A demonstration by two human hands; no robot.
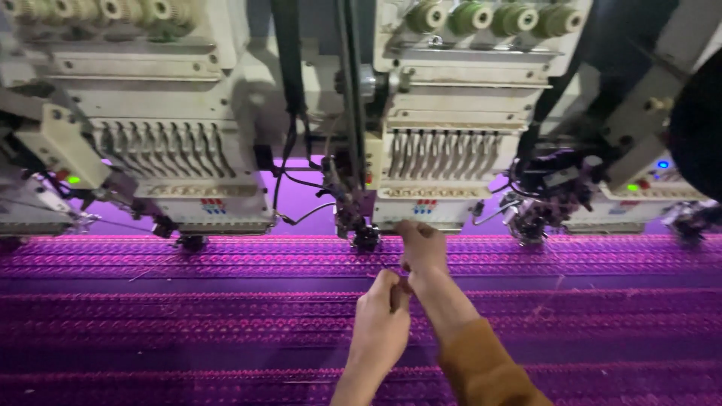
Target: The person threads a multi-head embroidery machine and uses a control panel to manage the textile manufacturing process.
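- Bkgd: row of off-white embroidery machine heads across top of view, worn/dirty, over a wide purple fabric [150,316] stretched flat w/ horizontal bands of stitched pattern running the full width.
- Far left: partial head w/ small green light, wires hanging down twd the cloth.
- Left head [173,150]: row of metal take-up levers, pale thread cones [98,9] on top, needle foot just above the fabric.
- Centre: dark vertical bar + black cables drop to a needle assembly [363,229] sitting just above the cloth.
- Left hand [382,319]: comes up from bottom edge, bare forearm, fingers curled shut in a pinch, thumb + forefinger pressed tog. at the top; what's pinched is too thin to make out. Tips touch the other hand's wrist area.
- Right hand [421,248]: brown sleeve, reaches further fwd, fingers bent down + closed, tips near the base of the centre-right head [451,158], just right of the needle assembly. Can't tell what it grips.
- Green thread cones [489,16] above that head.
- Right: another needle cluster w/ tangled wires, blue + green lights; dark blurred shape at far right edge.
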